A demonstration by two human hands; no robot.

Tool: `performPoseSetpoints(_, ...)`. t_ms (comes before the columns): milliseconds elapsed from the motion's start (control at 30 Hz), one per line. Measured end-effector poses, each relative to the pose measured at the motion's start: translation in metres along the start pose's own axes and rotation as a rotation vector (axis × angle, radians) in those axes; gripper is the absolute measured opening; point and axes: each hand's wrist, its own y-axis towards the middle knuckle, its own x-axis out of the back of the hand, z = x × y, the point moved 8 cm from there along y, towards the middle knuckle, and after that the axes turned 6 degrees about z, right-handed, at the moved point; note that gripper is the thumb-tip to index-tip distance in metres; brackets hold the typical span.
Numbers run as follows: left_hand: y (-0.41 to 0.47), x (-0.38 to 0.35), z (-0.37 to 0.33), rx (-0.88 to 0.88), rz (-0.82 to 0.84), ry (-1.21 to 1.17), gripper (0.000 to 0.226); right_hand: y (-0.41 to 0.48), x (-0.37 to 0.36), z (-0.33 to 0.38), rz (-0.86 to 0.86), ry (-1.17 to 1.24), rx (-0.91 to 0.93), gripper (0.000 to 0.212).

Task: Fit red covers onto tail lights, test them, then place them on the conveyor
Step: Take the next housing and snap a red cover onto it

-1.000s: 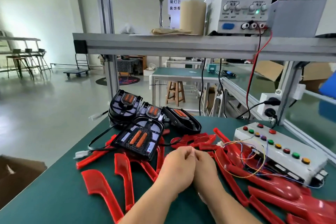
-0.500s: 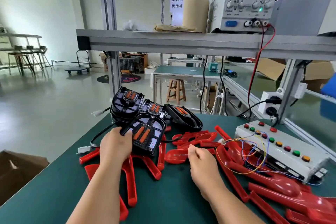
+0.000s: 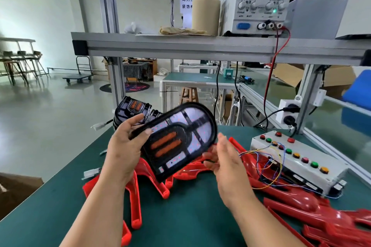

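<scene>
**One tail light in hand, red covers heaped on the bench**

Head view. The left hand [image 3: 124, 146] grips one tail light [image 3: 178, 140], lifted clear of the green table [image 3: 180, 216]. Its thumb is curled over the front rim and its fingers are behind the black housing. The light is tilted, and its face with two orange bars is turned toward the camera. The right hand [image 3: 226, 162] is loose and open with its palm toward the light and nothing gripped. Its fingertips are just beside the light's lower right edge; whether they touch it cannot be told.

Two more tail lights sit at the table's far edge behind the left hand. One [image 3: 132, 109] shows its own pair of orange bars, and the other [image 3: 155, 115] is mostly hidden.

The red covers lie in two heaps, one [image 3: 134, 190] beneath the held light and one [image 3: 305, 206] to the right. They overlap too much to count. Two white plugs [image 3: 92, 172] rest near the table's left edge.

One test box [image 3: 314, 157] stands at the right with eleven coloured buttons, and thin wires loop from it over the covers. On the shelf above, one power supply [image 3: 259, 0] reads 0.000 and 12.00, with one paper roll [image 3: 205, 15] just beside it. One cardboard box [image 3: 18, 188] stands on the floor at the lower left, its contents out of sight.
</scene>
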Motion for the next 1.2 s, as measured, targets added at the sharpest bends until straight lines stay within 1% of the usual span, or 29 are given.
performPoseSetpoints(67, -0.002, -0.011, 0.001, 0.019, 0.133, 0.006, 0.042, 0.005, 0.006, 0.002, 0.01, 0.078, -0.051, 0.065)
performPoseSetpoints(133, -0.005, -0.02, 0.006, 0.059, 0.187, 0.007, 0.044, 0.007, 0.008, -0.001, 0.027, 0.113, -0.092, 0.06)
performPoseSetpoints(233, -0.007, -0.028, 0.007, 0.052, 0.146, -0.046, 0.038, 0.009, 0.013, -0.007, -0.018, 0.178, -0.14, 0.041)
performPoseSetpoints(300, -0.009, -0.03, 0.005, 0.028, 0.101, -0.118, 0.029, 0.008, 0.014, -0.011, -0.055, 0.259, -0.16, 0.041)
performPoseSetpoints(333, -0.011, -0.029, 0.004, 0.013, 0.053, -0.12, 0.021, 0.008, 0.014, -0.013, -0.077, 0.304, -0.173, 0.043)
performPoseSetpoints(367, -0.013, -0.026, 0.004, 0.01, 0.005, -0.086, 0.011, 0.007, 0.015, -0.014, -0.101, 0.351, -0.185, 0.044)
performPoseSetpoints(400, -0.015, -0.025, 0.004, 0.03, -0.021, -0.032, 0.01, 0.007, 0.016, -0.014, -0.12, 0.395, -0.195, 0.043)
performPoseSetpoints(433, -0.016, -0.026, 0.007, 0.072, -0.005, 0.031, 0.02, 0.007, 0.017, -0.014, -0.132, 0.43, -0.2, 0.042)
performPoseSetpoints(500, -0.019, -0.035, 0.017, 0.212, 0.137, 0.049, 0.037, 0.008, 0.016, -0.009, -0.118, 0.462, -0.191, 0.042)
performPoseSetpoints(567, -0.022, -0.043, 0.021, 0.332, 0.274, -0.006, 0.04, 0.01, 0.012, -0.005, -0.08, 0.445, -0.178, 0.045)
performPoseSetpoints(667, -0.023, -0.044, 0.021, 0.399, 0.331, -0.089, 0.044, 0.01, 0.002, -0.006, -0.016, 0.384, -0.189, 0.049)
performPoseSetpoints(733, -0.022, -0.044, 0.022, 0.393, 0.37, -0.055, 0.049, 0.01, -0.002, -0.006, 0.008, 0.351, -0.189, 0.051)
performPoseSetpoints(800, -0.022, -0.045, 0.021, 0.373, 0.376, -0.029, 0.052, 0.011, -0.004, -0.006, 0.012, 0.321, -0.179, 0.056)
performPoseSetpoints(867, -0.023, -0.046, 0.022, 0.378, 0.347, -0.05, 0.053, 0.012, -0.005, -0.007, 0.022, 0.316, -0.176, 0.063)
performPoseSetpoints(1067, -0.027, -0.053, 0.03, 0.441, 0.317, -0.159, 0.055, 0.018, 0.003, -0.012, 0.016, 0.297, -0.152, 0.062)
performPoseSetpoints(1133, -0.027, -0.055, 0.032, 0.444, 0.293, -0.204, 0.053, 0.019, 0.006, -0.012, 0.002, 0.382, -0.153, 0.065)
performPoseSetpoints(1200, -0.025, -0.054, 0.033, 0.433, 0.235, -0.27, 0.048, 0.02, 0.006, -0.018, 0.004, 0.563, -0.186, 0.063)
